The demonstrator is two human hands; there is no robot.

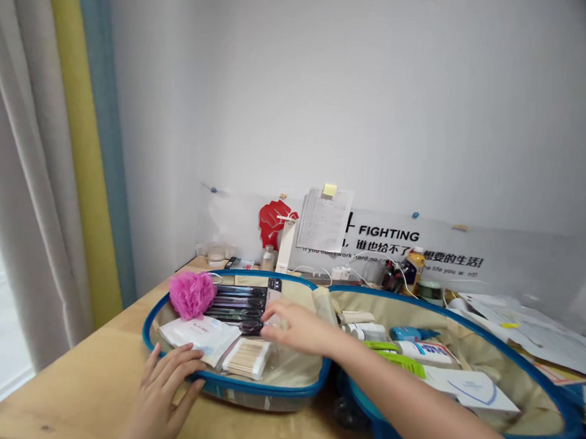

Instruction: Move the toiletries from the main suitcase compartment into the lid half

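Note:
An open, blue-rimmed suitcase (282, 392) lies on the desk, its two halves side by side. My left hand (171, 387) rests with spread fingers on the front rim of the left half, beside a white packet (201, 338). My right hand (294, 325) reaches into the same half, thumb and fingers apart at the right end of a pack of toothbrushes (238, 303); whether it touches the pack is unclear. Left of the toothbrushes sits a pink bath puff (192, 294). A pack of cotton swabs (246, 358) lies below my right hand.
The right half holds a white box (471, 393), green-capped tubes (403, 364), a blue bottle (410, 334) and other bottles, partly behind my right forearm. Papers (529, 327) lie at the desk's right. Small bottles and cables line the wall; a curtain (43, 164) hangs left.

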